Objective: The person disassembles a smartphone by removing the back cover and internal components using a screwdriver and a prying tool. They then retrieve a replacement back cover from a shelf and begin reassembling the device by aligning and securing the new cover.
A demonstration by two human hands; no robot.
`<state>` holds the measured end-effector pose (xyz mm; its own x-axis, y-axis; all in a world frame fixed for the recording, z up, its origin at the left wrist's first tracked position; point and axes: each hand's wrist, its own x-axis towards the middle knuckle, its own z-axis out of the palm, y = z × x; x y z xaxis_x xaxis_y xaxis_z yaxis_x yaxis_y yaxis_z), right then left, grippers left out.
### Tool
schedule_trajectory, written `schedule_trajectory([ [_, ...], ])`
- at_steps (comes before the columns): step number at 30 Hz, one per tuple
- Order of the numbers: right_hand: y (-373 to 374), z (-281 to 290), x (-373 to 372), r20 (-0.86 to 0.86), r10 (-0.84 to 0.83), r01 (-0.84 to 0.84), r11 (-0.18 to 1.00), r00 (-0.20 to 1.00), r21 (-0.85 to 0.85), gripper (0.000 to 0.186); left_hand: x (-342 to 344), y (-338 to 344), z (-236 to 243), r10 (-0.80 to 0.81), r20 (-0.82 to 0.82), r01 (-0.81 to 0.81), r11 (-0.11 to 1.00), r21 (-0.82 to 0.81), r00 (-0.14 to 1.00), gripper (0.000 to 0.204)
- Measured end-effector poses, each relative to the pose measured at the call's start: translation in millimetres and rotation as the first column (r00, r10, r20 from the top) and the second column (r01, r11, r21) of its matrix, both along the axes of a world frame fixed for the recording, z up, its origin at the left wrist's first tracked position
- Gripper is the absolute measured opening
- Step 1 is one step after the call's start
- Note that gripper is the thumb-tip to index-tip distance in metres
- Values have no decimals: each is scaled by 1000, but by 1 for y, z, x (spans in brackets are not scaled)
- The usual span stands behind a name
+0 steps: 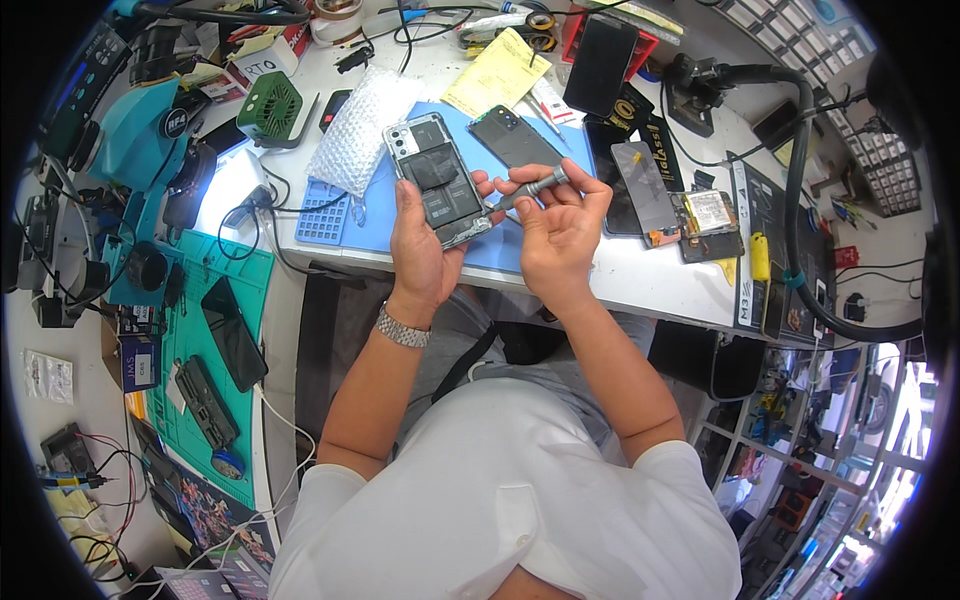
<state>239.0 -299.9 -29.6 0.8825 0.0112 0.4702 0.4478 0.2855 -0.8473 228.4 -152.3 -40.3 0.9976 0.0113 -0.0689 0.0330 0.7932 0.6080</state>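
My left hand (422,240) is closed around an opened phone (440,185), tilted up above the front of the bench. Its back cover is off, so the black battery and inner parts show. In my right hand (560,235) is a grey screwdriver (530,190), gripped between thumb and fingers. The screwdriver's tip end points at the phone's lower right edge; whether it touches a screw is too small to tell. Behind the phone, a dark phone back cover (513,136) with a camera cutout lies on the blue mat (385,235).
Bubble wrap (362,130) and a yellow paper (495,72) lie behind my hands. To the right are a loose screen (643,185) and another dismantled phone (710,215). A teal microscope (140,140) stands at left, above a green mat (190,330). A thick black hose (797,200) arches at right.
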Motion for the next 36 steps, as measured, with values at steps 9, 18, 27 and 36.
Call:
schedule_trajectory([
  [9, 2, 4, -3, 105, -19, 28, 997, 994, -76, 61, 1, 1, 0, 13, 21, -13, 999, 34, 1000, 51],
  [18, 3, -1, -1, 178, 2, 14, 996, 984, -89, 61, 1, 0, 1, 13, 15, -13, 999, 34, 1000, 50],
  [27, 0, 16, -10, 382, -44, 152, 954, 923, -257, 45, 0, 0, 1, 28, 28, -30, 998, 48, 999, 48],
  [36, -1, 17, 0, 358, -97, 196, 948, 929, -252, 45, -1, -2, 4, 27, 13, -27, 1000, 8, 1000, 67],
])
